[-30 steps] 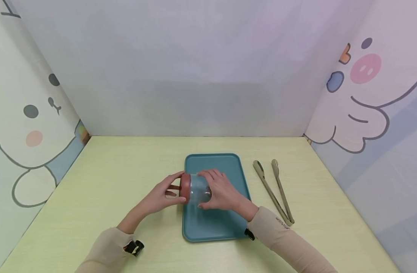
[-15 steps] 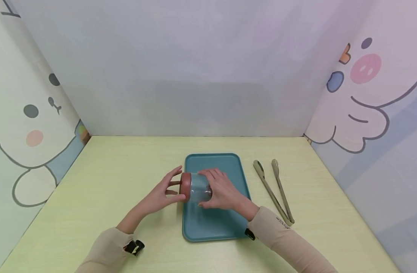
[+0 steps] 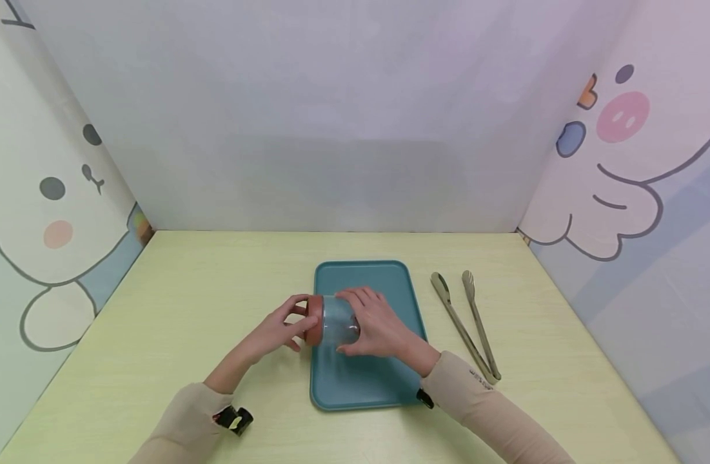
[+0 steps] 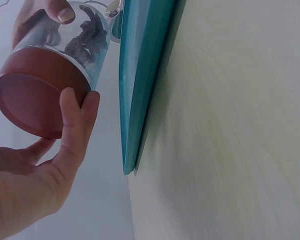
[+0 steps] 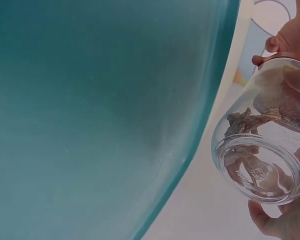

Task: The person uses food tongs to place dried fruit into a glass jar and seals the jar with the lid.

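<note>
Both hands are on the glass jar (image 3: 338, 320), which lies on its side in the air over the left edge of the teal tray (image 3: 363, 386). The right hand (image 3: 378, 324) wraps the clear body, fingers (image 3: 363, 298) curled over the top and thumb underneath. The left hand (image 3: 276, 328) has its fingers (image 4: 72, 122) and thumb curled round the rim of the reddish-brown lid (image 3: 315, 319), which points left. Through the glass, dark brown shrivelled pieces (image 5: 245, 122) show inside, bunched toward the lid end. In the right wrist view the jar's round base (image 5: 260, 172) faces the camera, with the tray spread below it. The tray sits flat on the pale yellow tabletop (image 3: 175, 309), and a pair of metal tongs (image 3: 465, 322) lies on the tabletop just right of the tray, well clear of both hands.
</note>
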Available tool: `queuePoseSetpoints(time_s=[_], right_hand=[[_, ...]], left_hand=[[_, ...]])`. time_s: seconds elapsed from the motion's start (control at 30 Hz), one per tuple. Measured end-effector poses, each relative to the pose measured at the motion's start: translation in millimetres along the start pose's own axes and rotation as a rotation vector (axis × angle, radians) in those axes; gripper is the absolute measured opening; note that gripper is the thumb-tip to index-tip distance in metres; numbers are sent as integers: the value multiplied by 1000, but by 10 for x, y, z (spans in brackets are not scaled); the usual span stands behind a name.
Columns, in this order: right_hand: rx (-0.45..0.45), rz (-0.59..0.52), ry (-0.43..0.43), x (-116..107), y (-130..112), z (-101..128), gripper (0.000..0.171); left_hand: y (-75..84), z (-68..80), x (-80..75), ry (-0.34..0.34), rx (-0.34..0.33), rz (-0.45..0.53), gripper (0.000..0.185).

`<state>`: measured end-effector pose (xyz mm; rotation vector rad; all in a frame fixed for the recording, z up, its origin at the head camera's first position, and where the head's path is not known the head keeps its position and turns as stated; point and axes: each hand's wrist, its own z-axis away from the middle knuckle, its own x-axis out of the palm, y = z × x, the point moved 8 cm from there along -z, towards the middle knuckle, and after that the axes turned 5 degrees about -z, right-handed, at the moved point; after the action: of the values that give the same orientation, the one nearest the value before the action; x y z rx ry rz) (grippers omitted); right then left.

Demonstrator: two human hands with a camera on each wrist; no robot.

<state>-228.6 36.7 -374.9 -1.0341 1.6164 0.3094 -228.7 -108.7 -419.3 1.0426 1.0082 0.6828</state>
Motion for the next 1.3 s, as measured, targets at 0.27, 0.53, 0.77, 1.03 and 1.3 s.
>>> queuePoseSetpoints(time_s=[0.27, 0.53, 0.77, 1.03, 1.3], right_hand=[[-6, 1, -1, -3, 5, -1, 83], [-25, 3, 11, -21, -4, -5, 85], [-27, 16, 15, -23, -5, -12, 85], [-21, 19, 17, -22, -7, -9, 86], [-14, -80, 36, -36, 18, 5, 85]], left_hand=[[246, 103, -5, -1, 140, -59, 59], [409, 171, -7, 52, 249, -147, 65], [467, 203, -23, 94, 301, -177, 66], [480, 215, -21, 103, 311, -181, 67], [504, 224, -45, 117, 289, -201, 69]])
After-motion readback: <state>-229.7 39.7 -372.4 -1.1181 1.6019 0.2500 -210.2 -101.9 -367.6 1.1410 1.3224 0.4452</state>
